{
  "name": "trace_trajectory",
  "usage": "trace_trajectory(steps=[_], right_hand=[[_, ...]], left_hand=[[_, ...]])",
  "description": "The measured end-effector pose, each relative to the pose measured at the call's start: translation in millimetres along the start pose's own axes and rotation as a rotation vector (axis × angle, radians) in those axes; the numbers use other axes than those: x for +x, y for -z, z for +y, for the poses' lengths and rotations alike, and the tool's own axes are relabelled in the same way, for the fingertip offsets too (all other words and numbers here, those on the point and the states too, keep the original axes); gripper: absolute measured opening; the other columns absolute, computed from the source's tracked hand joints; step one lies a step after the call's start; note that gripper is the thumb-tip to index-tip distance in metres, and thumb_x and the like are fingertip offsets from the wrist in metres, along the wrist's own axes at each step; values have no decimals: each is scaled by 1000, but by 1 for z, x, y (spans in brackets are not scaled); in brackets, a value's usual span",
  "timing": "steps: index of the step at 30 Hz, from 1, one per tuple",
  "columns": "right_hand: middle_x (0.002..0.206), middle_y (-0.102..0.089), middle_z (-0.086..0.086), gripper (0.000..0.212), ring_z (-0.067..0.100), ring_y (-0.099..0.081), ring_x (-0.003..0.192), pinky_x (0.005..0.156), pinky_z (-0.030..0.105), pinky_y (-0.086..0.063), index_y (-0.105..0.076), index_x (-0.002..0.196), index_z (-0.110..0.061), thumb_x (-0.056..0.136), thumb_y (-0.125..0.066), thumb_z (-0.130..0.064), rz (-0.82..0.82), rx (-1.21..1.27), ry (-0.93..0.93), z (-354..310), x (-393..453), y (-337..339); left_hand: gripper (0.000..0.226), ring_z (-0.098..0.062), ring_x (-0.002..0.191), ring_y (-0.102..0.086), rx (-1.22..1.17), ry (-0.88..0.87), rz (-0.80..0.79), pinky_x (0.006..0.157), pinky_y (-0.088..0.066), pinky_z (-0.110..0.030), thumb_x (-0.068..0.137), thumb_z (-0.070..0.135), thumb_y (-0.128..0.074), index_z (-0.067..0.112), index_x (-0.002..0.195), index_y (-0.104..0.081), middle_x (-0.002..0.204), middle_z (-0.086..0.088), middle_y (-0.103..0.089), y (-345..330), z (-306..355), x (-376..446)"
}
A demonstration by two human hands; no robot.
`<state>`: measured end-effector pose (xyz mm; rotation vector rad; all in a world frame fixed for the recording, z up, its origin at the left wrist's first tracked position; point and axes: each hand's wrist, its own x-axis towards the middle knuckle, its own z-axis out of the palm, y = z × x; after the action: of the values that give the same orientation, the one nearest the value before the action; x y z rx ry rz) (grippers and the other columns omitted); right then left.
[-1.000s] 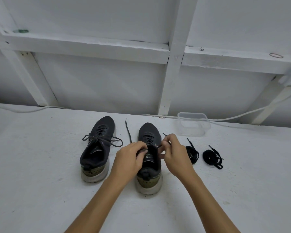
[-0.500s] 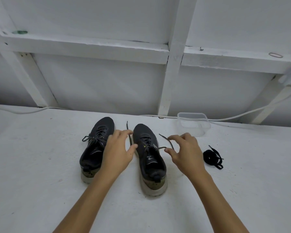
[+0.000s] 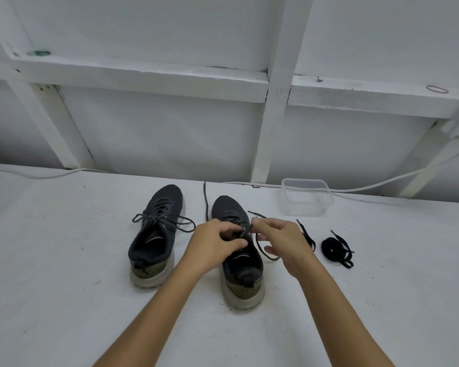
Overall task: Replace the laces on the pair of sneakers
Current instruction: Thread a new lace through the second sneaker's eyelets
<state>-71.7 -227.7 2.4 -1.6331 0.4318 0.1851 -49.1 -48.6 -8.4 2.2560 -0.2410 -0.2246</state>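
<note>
Two dark sneakers with olive heels and pale soles stand side by side, toes pointing away. The left sneaker (image 3: pixel 154 234) has its lace tied in a bow. Both my hands are over the laces of the right sneaker (image 3: pixel 240 274). My left hand (image 3: pixel 214 245) and my right hand (image 3: pixel 281 241) each pinch its dark lace (image 3: pixel 260 247) near the middle eyelets. One loose end (image 3: pixel 206 200) trails away beside the toe; a loop hangs off the shoe's right side. Two bundled black laces lie to the right: one (image 3: pixel 309 238) partly behind my right hand, the other (image 3: pixel 335 249) further out.
A transparent plastic container (image 3: pixel 306 197) sits behind the right sneaker near the white wall. A white cable (image 3: pixel 382 182) runs along the base of the wall. The white work surface (image 3: pixel 64 274) stretches wide on both sides.
My hands spread apart to the sides of the right sneaker, then came back together over its laces and pinched them. The right sneaker shifted slightly.
</note>
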Motion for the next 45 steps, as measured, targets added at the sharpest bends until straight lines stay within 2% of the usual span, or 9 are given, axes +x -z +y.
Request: trace_trajectory(steps=[8, 13, 17, 20, 25, 28, 32, 38, 45], right_hand=[[80, -71, -3, 11, 14, -70, 78, 69, 29, -55, -66, 102, -18, 99, -61, -26, -86, 334, -47, -15, 16, -6], [62, -65, -6, 26, 7, -61, 56, 54, 17, -50, -74, 113, -28, 95, -57, -19, -62, -155, 157, -27, 23, -9], [64, -64, -16, 23, 1, -59, 59, 63, 22, -48, -73, 78, -25, 90, -64, -43, -318, -478, 237, -41, 18, -15], [64, -65, -14, 38, 6, -59, 62, 66, 25, -49, -65, 68, -17, 99, -59, -39, -301, -411, 279, -45, 18, -13], [71, -68, -7, 22, 7, -62, 66, 59, 17, -48, -73, 98, -20, 103, -53, -29, -223, -241, 234, -42, 18, -2], [72, -71, -5, 18, 7, -65, 67, 63, 21, -49, -70, 98, -17, 102, -55, -28, -167, -247, 257, -41, 18, -2], [84, -76, 6, 15, 16, -71, 70, 65, 29, -54, -72, 91, -18, 99, -61, -25, -120, -334, 345, -43, 18, -1], [89, -76, -6, 13, 17, -72, 79, 63, 22, -53, -76, 95, -23, 98, -64, -19, -99, -348, 413, -45, 18, 1], [92, -78, 5, 11, 15, -73, 76, 62, 24, -56, -71, 99, -15, 101, -60, -15, -109, -33, 302, -32, 18, 8]], left_hand=[[14, -4, 80, -62, -371, 52, 41, 69, -45, -15, 94, 36, -65, 27, 85, -72, 88, 3, -71, 6, -1, 11], [19, 4, 72, -62, -458, -46, 85, 63, -42, -7, 97, 37, -62, 31, 87, -76, 80, 15, -72, 37, 19, 27], [16, 4, 84, -62, -305, -136, 66, 76, -44, -16, 92, 47, -65, 36, 93, -77, 92, 20, -70, 51, 31, 37], [18, 7, 86, -64, -237, -138, 25, 77, -47, -13, 97, 46, -58, 40, 100, -75, 93, 19, -73, 52, 29, 36], [11, -4, 75, -65, -180, -34, -127, 83, -50, -34, 94, 39, -66, 30, 92, -72, 77, 8, -75, 42, 3, 21], [4, -2, 86, -70, -325, -41, -227, 80, -50, -17, 91, 30, -72, 28, 93, -75, 87, 7, -77, 31, 3, 11], [9, -1, 76, -70, -273, 0, -25, 66, -49, -12, 79, 29, -83, 30, 83, -74, 77, 11, -75, 12, 12, 15], [16, -10, 78, -61, 39, -41, 171, 67, -46, -27, 86, 38, -72, 34, 100, -68, 76, 8, -61, -1, 23, 28], [17, 3, 73, -62, -138, -87, 31, 64, -42, -10, 78, 36, -83, 29, 76, -68, 78, 14, -70, 25, 10, 30]])
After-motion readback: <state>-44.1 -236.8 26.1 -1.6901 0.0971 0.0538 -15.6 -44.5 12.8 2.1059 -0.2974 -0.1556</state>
